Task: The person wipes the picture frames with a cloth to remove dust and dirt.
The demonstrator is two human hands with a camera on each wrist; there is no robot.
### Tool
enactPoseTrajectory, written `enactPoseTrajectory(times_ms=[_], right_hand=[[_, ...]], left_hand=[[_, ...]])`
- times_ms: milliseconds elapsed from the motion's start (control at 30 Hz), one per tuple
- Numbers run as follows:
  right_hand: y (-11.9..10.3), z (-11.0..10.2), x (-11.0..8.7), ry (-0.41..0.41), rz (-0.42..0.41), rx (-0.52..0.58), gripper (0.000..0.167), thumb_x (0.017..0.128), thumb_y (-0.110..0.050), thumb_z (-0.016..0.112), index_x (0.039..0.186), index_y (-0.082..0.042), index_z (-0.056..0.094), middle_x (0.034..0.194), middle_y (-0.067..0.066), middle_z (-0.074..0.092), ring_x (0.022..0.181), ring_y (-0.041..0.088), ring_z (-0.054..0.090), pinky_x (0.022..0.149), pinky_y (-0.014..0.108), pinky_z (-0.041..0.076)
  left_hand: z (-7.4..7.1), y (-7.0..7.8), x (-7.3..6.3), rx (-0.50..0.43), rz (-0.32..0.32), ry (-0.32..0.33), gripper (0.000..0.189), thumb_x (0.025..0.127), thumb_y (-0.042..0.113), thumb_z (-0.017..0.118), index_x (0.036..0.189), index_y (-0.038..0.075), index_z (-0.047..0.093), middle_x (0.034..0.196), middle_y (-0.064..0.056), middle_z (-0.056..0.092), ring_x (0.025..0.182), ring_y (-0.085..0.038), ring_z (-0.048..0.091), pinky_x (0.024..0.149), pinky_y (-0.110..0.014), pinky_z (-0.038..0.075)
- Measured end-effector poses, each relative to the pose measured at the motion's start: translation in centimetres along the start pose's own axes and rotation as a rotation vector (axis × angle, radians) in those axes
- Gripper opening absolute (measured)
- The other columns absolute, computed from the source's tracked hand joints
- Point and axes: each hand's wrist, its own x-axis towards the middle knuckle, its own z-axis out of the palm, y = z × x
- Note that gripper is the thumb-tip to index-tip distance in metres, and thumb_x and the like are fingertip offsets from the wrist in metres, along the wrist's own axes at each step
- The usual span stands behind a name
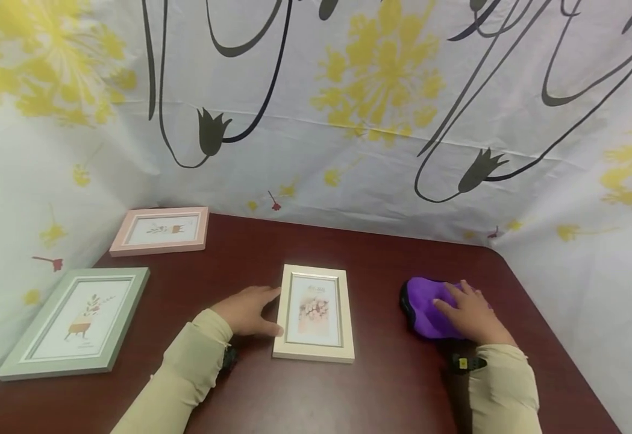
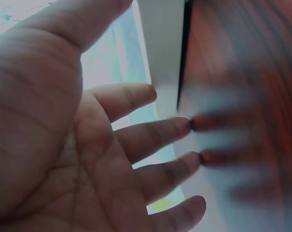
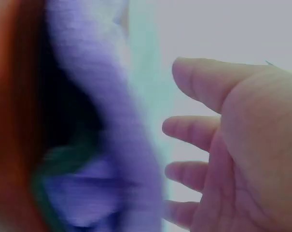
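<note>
A cream picture frame [image 1: 314, 353] with a floral print lies flat on the table, face up. My left hand [image 1: 246, 310] is at its left side, fingers spread and straight, the thumb near the lower left corner. In the left wrist view the palm [image 2: 92, 159] faces the frame's pale side [image 2: 160, 53], with nothing gripped. Toward the right lies a soft purple fabric piece [image 1: 426, 307] with a black rim. My right hand [image 1: 473, 316] reaches over its right part with loose fingers. In the right wrist view the fingers are extended beside the blurred purple fabric [image 3: 102, 72].
A green picture frame [image 1: 58, 364] lies at the table's left edge, with a pink one [image 1: 158, 247] behind it. White cloth [image 1: 294, 78] with yellow flowers hangs around the back and sides of the dark red table [image 1: 391, 386]. Black wrist cameras [image 1: 464, 363] sit at both cuffs.
</note>
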Motion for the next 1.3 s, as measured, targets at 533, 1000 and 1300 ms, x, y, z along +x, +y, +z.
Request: enactPoseTrajectory(times_ms=[533,1000,1300], right_hand=[[0.3,2.0,-1.0,-0.118,-0.028,-0.029,0.072,0.096,-0.039,0.061,0.145,0.008,0.040,0.144,0.048,0.025,0.122,0.079,0.016,0.104,0.077,0.012],[-0.6,2.2,-0.9,-0.106,0.029,-0.034,0.072,0.097,-0.044,0.057,0.149,0.003,0.040,0.149,0.043,0.023,0.126,0.076,0.012,0.094,0.083,0.021],[-1.1,2.0,-1.1,-0.120,0.070,-0.040,0.071,0.098,-0.044,0.056,0.151,-0.001,0.038,0.151,0.040,0.022,0.128,0.074,0.012,0.092,0.084,0.023]], left_hand=[[1.0,2.9,-2.3,0.078,0.073,-0.042,0.087,0.078,0.047,0.081,0.146,0.002,0.048,0.141,-0.025,0.051,0.132,-0.042,0.045,0.106,-0.053,0.039],[0.0,0.3,2.0,0.343,0.136,-0.039,0.087,0.089,0.064,0.061,0.154,0.011,0.038,0.154,-0.022,0.036,0.146,-0.045,0.020,0.103,-0.060,0.040],[-0.5,1.5,9.7,0.318,0.129,0.025,0.069,0.100,0.043,0.058,0.148,-0.004,0.041,0.145,-0.021,0.049,0.136,-0.033,0.044,0.112,-0.045,0.035]])
